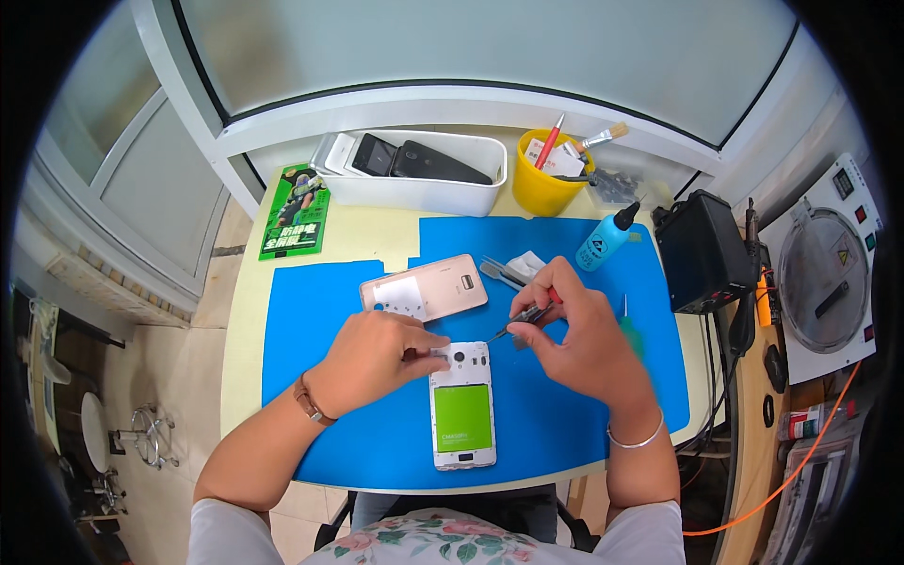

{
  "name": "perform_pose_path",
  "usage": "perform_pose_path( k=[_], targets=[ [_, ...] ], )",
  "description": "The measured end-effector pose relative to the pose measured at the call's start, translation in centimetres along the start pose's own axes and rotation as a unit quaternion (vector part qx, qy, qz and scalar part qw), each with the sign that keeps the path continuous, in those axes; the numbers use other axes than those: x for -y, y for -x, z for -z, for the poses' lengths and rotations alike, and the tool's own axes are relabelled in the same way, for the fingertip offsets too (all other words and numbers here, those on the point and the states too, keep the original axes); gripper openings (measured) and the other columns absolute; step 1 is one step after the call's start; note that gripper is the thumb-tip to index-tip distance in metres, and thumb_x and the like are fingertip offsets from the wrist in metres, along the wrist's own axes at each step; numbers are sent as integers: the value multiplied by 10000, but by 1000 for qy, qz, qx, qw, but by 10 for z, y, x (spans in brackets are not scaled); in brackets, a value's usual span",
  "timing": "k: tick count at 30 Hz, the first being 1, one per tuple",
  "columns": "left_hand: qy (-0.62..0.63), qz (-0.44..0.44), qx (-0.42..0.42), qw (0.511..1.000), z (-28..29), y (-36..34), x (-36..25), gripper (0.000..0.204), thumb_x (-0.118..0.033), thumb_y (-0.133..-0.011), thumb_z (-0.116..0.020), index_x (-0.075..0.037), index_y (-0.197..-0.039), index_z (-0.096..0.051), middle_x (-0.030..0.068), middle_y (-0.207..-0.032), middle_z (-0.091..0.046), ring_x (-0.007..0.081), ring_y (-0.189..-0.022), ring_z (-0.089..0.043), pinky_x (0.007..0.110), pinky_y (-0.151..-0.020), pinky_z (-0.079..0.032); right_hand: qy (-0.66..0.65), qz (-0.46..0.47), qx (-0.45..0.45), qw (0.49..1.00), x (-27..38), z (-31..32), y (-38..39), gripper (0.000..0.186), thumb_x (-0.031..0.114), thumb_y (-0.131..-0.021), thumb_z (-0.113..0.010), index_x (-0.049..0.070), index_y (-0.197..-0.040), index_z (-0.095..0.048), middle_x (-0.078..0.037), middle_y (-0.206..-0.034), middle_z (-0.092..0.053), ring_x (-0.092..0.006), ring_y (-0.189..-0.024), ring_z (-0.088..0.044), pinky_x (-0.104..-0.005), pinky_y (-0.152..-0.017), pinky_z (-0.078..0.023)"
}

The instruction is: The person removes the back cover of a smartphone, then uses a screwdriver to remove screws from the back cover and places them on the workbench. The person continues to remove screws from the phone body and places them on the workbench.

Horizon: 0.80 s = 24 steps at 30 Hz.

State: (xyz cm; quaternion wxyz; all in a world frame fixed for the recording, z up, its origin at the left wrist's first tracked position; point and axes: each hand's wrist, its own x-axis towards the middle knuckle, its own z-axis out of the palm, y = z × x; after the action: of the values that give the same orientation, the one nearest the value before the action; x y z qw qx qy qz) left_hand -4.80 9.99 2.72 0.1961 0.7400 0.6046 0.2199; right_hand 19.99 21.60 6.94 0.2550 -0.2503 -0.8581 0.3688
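An opened white phone (460, 414) lies upright on the blue mat (327, 297), its back off and a green battery (462, 417) showing. My left hand (372, 358) has its fingers curled onto the phone's top left corner. My right hand (574, 344) grips a slim dark screwdriver (519, 321) with a red end, its thin tip at the phone's top right edge. Above the phone lies a pink back cover (452, 282) with a white card of small specks (399, 298) on it. Grey tweezers (499, 271) and a white tissue (525, 265) lie beside my right hand.
A white bin of phones (414, 198), a yellow tool cup (551, 195), a green package (292, 212) and a blue bottle (605, 240) line the back. At the right stand a black device (702, 250), cables and a white machine (815, 273). A glass partition rises behind the table.
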Motion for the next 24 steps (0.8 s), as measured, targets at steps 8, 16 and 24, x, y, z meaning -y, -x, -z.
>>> perform_pose_path(
  k=[8, 16, 24],
  targets=[
    [25, -2, 14, 1000, 3, -2, -2, 317, -247, -820, -915, -84, -1083, -851, 109, -874, -800, 184, -674, -727, 287, -603, -544, 16, 10, 9, 1000, -1, -1, 1, 416, -60, -894, -789, 91, -969, -408, -131, -965, -705, -210, -885, -771, -293, -736, -621],
    [37, -11, 23, 999, 5, 0, 0, 372, -265, -799, -929, -80, -1111, -844, 108, -891, -796, 183, -684, -731, 282, -613, -553, 23, 24, 0, 999, -1, -4, 1, 415, -58, -876, -801, 88, -975, -425, -130, -935, -714, -236, -859, -766, -311, -743, -614],
    [33, 7, 42, 999, 7, 1, -4, 346, -290, -823, -899, -76, -1090, -842, 111, -934, -800, 230, -744, -748, 338, -670, -578, 141, 58, 24, 988, 15, -9, 3, 351, 19, -856, -850, 97, -929, -516, -103, -855, -692, -226, -739, -734, -266, -612, -541]
  ],
)
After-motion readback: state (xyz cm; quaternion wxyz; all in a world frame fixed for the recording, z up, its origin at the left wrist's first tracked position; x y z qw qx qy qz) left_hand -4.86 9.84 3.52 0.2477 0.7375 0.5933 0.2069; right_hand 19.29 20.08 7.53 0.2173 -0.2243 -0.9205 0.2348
